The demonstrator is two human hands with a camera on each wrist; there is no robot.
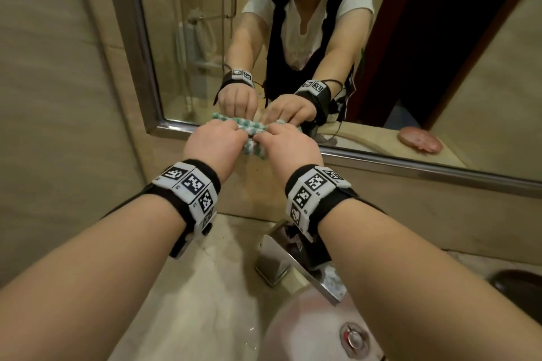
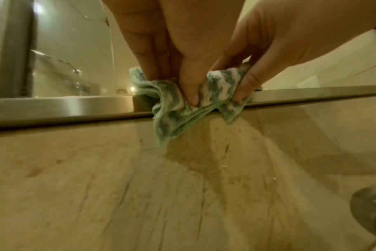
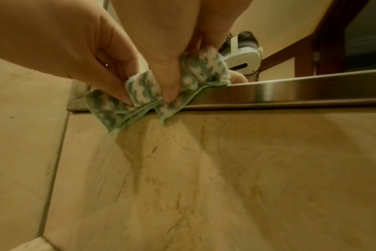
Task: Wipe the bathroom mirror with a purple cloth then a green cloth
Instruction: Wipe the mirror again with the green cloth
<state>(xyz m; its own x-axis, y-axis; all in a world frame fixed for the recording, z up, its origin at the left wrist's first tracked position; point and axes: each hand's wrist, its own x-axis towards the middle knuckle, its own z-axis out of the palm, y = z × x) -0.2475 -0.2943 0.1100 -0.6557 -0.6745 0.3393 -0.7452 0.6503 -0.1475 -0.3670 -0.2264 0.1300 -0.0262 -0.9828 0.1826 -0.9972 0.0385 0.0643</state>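
Observation:
A green-and-white cloth is bunched between both hands, right at the steel lower frame of the bathroom mirror. My left hand pinches its left part, thumb and fingers curled into the folds. My right hand pinches the right part the same way. In the left wrist view the cloth hangs over the frame edge below my left hand. From the right wrist, my right hand and the cloth appear against the same frame.
A chrome faucet and the white basin lie below my wrists. Beige stone wall runs on the left. A pinkish crumpled thing shows in the mirror's reflection at the right. A dark round object sits at the right edge.

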